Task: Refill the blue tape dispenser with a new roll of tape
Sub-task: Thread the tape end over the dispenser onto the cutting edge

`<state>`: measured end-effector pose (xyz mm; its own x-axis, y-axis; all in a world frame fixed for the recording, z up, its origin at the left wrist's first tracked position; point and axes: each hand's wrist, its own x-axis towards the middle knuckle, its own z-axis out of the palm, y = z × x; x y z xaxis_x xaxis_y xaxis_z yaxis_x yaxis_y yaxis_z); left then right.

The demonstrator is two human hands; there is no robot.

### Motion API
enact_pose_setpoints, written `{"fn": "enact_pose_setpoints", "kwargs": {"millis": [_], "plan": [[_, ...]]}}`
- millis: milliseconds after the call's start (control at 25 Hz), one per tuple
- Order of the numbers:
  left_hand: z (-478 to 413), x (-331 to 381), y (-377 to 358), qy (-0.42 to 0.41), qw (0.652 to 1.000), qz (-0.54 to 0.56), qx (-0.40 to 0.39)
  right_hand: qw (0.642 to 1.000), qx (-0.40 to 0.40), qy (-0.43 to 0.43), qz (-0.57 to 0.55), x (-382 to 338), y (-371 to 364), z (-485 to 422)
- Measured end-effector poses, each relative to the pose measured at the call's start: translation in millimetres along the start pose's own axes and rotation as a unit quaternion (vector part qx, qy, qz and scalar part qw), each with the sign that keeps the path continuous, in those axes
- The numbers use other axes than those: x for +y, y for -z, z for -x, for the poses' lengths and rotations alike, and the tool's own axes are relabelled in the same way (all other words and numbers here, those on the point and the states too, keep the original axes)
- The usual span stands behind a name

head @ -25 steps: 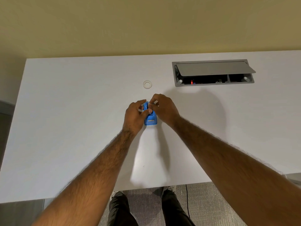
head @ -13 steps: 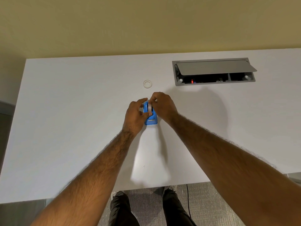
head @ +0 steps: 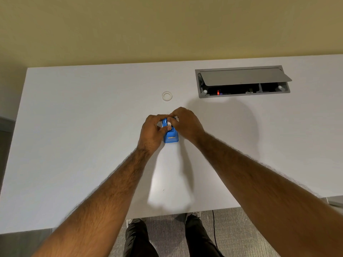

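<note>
Sitting mid-frame on the white table, the small blue plastic tape dispenser is gripped by the left hand, fingers curled round its left side. The right hand curls over its upper end, pinching the pale roll of tape. Just above lies a clear plastic ring; upper right, a grey cable hatch, lid raised.

The blue tape dispenser sits upright; whitish tape roll inside.
</note>
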<state>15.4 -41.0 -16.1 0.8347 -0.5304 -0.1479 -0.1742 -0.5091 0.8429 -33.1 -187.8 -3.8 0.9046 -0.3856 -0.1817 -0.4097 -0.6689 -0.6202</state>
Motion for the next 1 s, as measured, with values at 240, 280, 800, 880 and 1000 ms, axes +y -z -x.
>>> {"fn": "enact_pose_setpoints", "kwargs": {"millis": [240, 280, 800, 880, 1000], "plan": [[4, 6, 0, 0.018, 1.000, 0.021, 0.000, 0.999, 0.008, -0.009, 0.046, -7, 1, -8], [3, 6, 1, 0.015, 1.000, 0.016, 0.000, 0.999, 0.003, -0.005, 0.043, -7, 1, -8], [2, 8, 4, 0.001, 1.000, 0.006, -0.014, 0.999, -0.015, 0.025, -0.031, -3, 4, 5], [1, 7, 5, 0.003, 1.000, 0.004, -0.016, 0.999, -0.011, 0.030, -0.020, -5, 6, 4], [-1, 7, 6, 0.004, 0.999, -0.033, -0.019, 0.999, 0.001, 0.044, 0.006, -9, 12, -1]]}}
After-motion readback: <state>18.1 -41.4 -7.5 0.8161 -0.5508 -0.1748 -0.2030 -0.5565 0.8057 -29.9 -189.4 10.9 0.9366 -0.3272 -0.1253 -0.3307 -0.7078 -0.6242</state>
